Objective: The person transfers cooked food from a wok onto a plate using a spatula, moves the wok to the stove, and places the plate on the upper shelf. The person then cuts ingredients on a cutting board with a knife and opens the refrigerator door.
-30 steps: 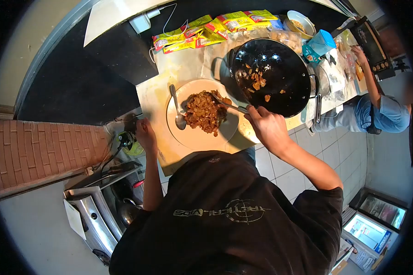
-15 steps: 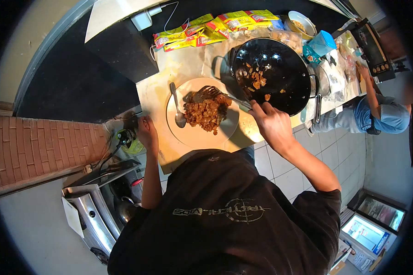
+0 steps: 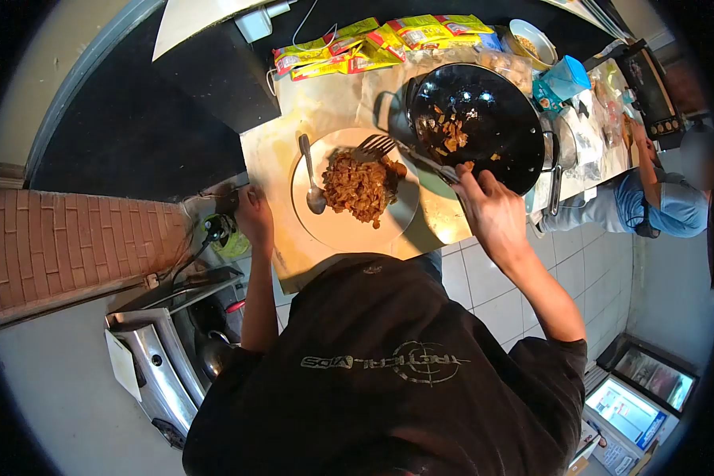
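Note:
My right hand (image 3: 492, 210) is closed around the handle of a slotted metal spatula (image 3: 377, 146). The spatula's slotted head is over the upper edge of a mound of brown, saucy chopped food (image 3: 357, 190); whether it touches the food I cannot tell. That mound lies on a large pale round plate (image 3: 317, 230), and a metal spoon (image 3: 316, 198) rests along the plate's left side. My left hand (image 3: 252, 216) is by the table's left edge with its fingers curled; what they hold, if anything, is hidden.
A black wok (image 3: 496, 135) with food scraps stands right of the plate. Yellow packets (image 3: 357, 55), a bowl (image 3: 531, 44) and a blue cup (image 3: 567, 77) line the back. Another person (image 3: 662, 202) stands at far right, near a black oven (image 3: 646, 87).
The spatula has drawn back toward the food's upper right edge, so its slots show more plainly. My right hand has shifted right and slightly down. The whole view has shifted slightly.

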Tool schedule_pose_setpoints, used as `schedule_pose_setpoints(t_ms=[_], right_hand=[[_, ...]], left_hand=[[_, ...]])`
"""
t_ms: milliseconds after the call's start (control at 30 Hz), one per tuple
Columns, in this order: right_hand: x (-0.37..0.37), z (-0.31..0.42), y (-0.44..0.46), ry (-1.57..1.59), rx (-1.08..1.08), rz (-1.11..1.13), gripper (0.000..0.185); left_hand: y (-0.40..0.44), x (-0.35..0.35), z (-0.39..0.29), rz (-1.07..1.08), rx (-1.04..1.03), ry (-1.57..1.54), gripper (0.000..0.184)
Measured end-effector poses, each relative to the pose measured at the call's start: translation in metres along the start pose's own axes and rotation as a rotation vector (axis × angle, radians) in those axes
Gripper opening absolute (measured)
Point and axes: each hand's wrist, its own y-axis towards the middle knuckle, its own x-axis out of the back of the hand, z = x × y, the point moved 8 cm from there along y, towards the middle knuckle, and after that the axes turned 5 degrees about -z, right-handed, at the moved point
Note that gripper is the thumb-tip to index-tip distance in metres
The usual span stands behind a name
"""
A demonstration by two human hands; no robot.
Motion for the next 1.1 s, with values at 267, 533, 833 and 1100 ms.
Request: schedule_pose_setpoints(t_ms=[267,533,833,1100], right_hand=[[0.016,-0.003,0.011,0.08,-0.042,-0.028,0.026],[0.023,-0.02,0.003,0.106,-0.159,-0.002,0.024],[0.032,-0.032,0.006,0.186,-0.228,-0.013,0.022],[0.059,-0.098,0.005,0.169,-0.454,0.032,0.018]], left_hand=[[0.078,-0.076,-0.052,0.352,-0.15,-0.291,0.024],[0.056,-0.152,-0.027,0.723,-0.087,-0.163,0.03],[0.067,-0.127,-0.021,0.667,0.033,-0.323,0.021],[0.057,-0.154,0.017,0.578,0.089,-0.407,0.022]])
